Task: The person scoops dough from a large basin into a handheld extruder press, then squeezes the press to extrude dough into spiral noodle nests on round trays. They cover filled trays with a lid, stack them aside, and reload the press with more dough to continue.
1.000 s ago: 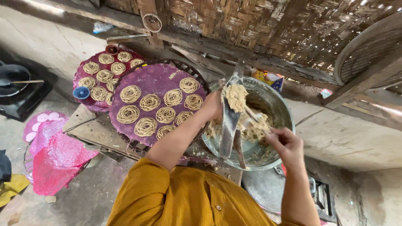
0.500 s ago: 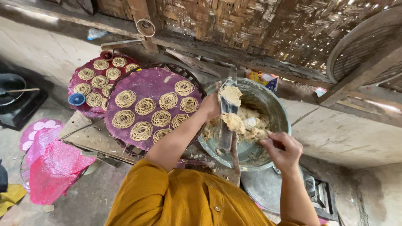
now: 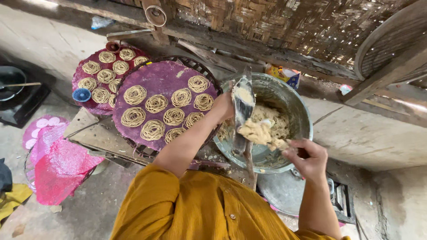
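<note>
At centre-right I see left hand point(image 3: 223, 106) gripping the press point(image 3: 242, 104) over the bowl point(image 3: 291, 100); right hand point(image 3: 307, 158) closed on dough point(image 3: 258, 132), just beside press. Purple mat point(image 3: 147, 84) w/ noodle coils at left.

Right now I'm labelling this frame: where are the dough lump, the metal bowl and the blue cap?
Dough lump point(image 3: 257, 132), head view, its middle.
Metal bowl point(image 3: 291, 100), head view, inner wall.
Blue cap point(image 3: 81, 94), head view, its centre.

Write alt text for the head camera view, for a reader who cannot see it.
Seen from above, a person in a mustard top grips a metal press with the left hand and lifts a lump of dough with the right hand over a steel bowl. Beside it, noodle coils lie on purple mats.
</note>
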